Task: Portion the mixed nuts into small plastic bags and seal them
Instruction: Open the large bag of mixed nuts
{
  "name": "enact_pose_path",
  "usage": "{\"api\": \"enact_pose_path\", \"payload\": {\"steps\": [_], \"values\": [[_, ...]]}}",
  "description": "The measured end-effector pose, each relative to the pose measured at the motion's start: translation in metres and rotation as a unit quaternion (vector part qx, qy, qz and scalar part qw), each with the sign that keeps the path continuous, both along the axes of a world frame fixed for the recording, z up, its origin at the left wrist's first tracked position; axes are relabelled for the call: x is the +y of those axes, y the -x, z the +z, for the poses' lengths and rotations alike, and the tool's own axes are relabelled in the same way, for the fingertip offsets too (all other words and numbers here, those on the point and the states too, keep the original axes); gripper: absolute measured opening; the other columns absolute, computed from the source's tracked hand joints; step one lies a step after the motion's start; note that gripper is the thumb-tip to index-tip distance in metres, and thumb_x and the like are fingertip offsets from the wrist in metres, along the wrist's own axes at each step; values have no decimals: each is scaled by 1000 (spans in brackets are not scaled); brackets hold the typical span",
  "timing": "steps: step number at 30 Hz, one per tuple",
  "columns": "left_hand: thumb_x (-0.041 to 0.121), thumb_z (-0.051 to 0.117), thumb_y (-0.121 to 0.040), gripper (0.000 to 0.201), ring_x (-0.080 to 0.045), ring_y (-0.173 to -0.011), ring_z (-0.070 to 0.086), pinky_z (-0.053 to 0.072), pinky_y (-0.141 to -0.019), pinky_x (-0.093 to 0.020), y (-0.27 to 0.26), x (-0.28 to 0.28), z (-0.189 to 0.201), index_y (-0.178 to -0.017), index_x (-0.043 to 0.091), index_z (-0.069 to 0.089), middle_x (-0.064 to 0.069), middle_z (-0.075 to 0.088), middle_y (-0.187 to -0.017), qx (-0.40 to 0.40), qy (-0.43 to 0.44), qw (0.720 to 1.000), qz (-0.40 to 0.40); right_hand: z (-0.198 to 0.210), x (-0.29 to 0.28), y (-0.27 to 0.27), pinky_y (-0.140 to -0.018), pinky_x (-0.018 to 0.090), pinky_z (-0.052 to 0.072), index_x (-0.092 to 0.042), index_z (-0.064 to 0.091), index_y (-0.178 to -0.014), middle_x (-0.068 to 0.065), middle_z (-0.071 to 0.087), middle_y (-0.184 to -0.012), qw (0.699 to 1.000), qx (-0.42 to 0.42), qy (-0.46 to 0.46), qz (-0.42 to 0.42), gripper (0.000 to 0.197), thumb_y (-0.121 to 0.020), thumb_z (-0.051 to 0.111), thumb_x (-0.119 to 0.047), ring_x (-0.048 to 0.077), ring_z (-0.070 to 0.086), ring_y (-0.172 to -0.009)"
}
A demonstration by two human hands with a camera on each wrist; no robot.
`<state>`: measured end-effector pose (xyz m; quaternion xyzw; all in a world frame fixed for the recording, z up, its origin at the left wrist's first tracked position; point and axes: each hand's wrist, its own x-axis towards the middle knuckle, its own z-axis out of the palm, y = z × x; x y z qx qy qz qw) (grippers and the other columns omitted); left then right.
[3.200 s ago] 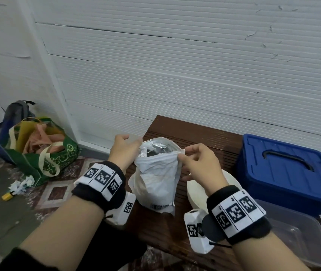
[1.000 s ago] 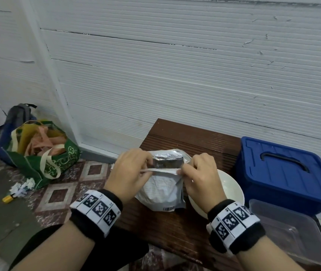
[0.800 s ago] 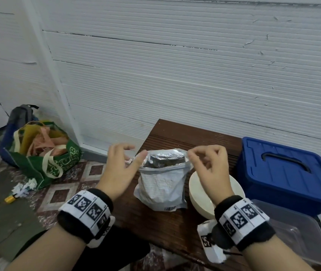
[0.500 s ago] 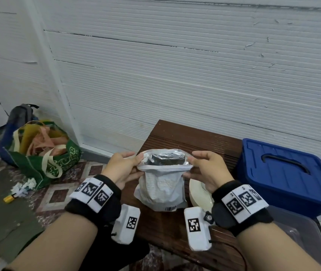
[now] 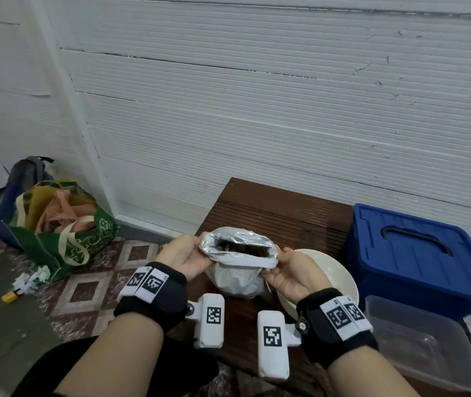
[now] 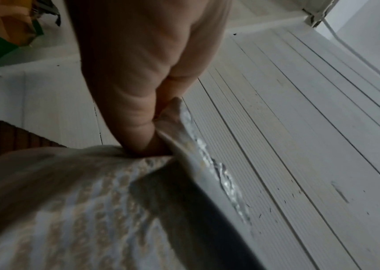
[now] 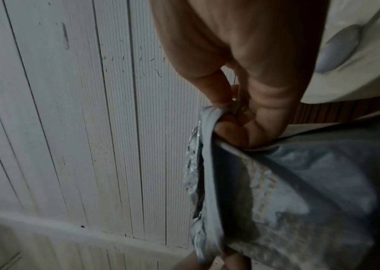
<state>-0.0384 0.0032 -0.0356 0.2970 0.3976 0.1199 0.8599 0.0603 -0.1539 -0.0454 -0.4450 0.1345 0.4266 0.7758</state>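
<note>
Over the table, both hands are pinching the nut bag by its rim, left hand and right hand now pulling the mouth wider, nuts showing inside; bowl sitting just beside.

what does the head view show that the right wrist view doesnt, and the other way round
Only the head view shows the left hand, the blue lidded box, the clear plastic tub, the green tote bag on the floor, and the dark contents inside the foil-lined bag.

Only the right wrist view shows a spoon lying in the white bowl, and the thumb and fingers pinching the bag's rim up close.

Both show the right hand gripping the bag's edge, the open bag, the bowl, the wooden table and the white ribbed wall.
</note>
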Motion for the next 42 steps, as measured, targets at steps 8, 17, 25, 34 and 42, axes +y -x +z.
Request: {"api": "enact_pose_path", "payload": {"steps": [8,17,25,34,42], "values": [[9,48,-99,28,-27,-86,68,59,-61,-40,-8,6,-8,-124,-3,53,-21,69,-103,55,-113,990,-67,5,-12,-7,-58,33,53,-22,45,-117,10,62,-76,920,-353,154,72,31,-91,63,-16,20,58,-58],[3,50,-96,12,-23,-69,60,57,-48,-30,-22,9,6,-106,0,56,-16,62,-82,69,-137,977,-151,2,2,-20,-51,33,54,-16,47,-98,10,60,-97,976,-162,144,32,21,-94,51,5,19,58,-70],[3,46,-98,50,-24,-60,67,55,-47,-33,-26,5,-19,-145,-3,31,-20,65,-89,66,-135,985,-86,-5,5,-15,-50,35,58,-2,44,-133,9,57,-91,996,-24,79,-18,39,-95,44,7,21,57,-78],[17,54,-97,33,-21,-75,65,57,-60,-33,-13,9,-19,-126,2,52,-12,68,-90,69,-178,975,-110,4,-14,-13,-57,46,53,-10,38,-138,11,56,-93,996,-25,82,2,47,-95,44,7,21,57,-78],[0,37,-98,24,-26,-77,68,60,-56,-32,-4,8,-17,-105,-11,57,-23,68,-92,40,-82,986,-140,-14,-6,-16,-62,50,51,-19,37,-138,16,50,-113,994,64,63,-60,54,-95,24,12,30,60,-101]]}}
